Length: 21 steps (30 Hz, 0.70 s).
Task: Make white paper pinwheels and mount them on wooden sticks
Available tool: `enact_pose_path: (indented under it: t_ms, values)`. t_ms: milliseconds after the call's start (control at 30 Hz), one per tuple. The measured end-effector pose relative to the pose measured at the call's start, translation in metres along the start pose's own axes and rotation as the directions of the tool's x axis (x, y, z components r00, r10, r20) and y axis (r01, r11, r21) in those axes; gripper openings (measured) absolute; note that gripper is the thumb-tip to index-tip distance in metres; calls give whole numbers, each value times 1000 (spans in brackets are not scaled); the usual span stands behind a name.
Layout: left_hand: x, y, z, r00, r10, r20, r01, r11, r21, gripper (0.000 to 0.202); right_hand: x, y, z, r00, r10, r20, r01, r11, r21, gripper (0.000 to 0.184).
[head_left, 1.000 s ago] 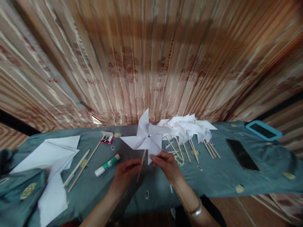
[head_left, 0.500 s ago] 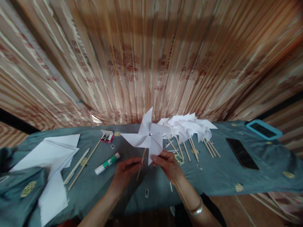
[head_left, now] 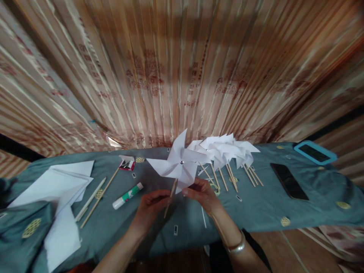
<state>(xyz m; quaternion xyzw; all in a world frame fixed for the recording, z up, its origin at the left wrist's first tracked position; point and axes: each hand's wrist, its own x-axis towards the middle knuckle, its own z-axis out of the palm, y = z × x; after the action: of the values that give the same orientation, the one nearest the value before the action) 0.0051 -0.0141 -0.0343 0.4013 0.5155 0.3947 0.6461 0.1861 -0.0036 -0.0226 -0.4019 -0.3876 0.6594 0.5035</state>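
A white paper pinwheel [head_left: 182, 163] with a shiny pin at its centre stands upright in front of me on a thin wooden stick [head_left: 173, 189]. My left hand [head_left: 152, 204] is closed around that stick, just below the blades. At the lower blade, the fingers of my right hand [head_left: 203, 194] are closed at the paper's edge. Behind and to the right lies a row of finished white pinwheels [head_left: 227, 149], overlapping, their sticks pointing towards me. A glue stick [head_left: 127, 196] with a green label lies left of my left hand.
White paper sheets [head_left: 65, 189] lie at the left of the grey-green cloth [head_left: 113, 235]. Near them are a pen [head_left: 91, 199], a loose wooden stick [head_left: 99, 197] and a small box of pins [head_left: 127, 163]. A phone [head_left: 288, 181] and a blue-framed device [head_left: 315, 152] lie right.
The pinwheel's blades have turned slightly, and my right fingers sit a little farther along the lower blade. My left hand keeps its hold on the stick. The view has shifted slightly.
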Motion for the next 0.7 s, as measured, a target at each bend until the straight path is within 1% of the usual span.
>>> enact_pose_path:
  t_ms: [67,133,233,400,467,567,700]
  values:
    - [0,0,-1,1000,-13,-14,13,1000,-11,18,0,-3,-7,1000,-14,-6,14,1000,3,40]
    - [0,-1,-1,999,-25,-23,24,999,-28,18,0,-4,-14,999,-26,-42,28,999,33,44]
    - [-1,-1,0,999,-27,-20,27,999,-31,19,1,-5,-19,994,-18,-108,27,996,82,39]
    - [-1,-1,1,1000,-25,8,25,999,-31,18,2,-4,-17,986,-11,-166,24,997,76,30]
    - [0,-1,1,999,-35,17,36,998,-45,19,2,-4,-17,985,-12,-175,28,996,88,28]
    - [0,-1,2,999,-54,-1,53,997,-53,20,1,-4,-18,985,-13,-173,32,994,107,27]
    - [-1,0,3,999,-40,4,40,999,-1,19,2,-1,-19,989,-15,-147,31,993,111,26]
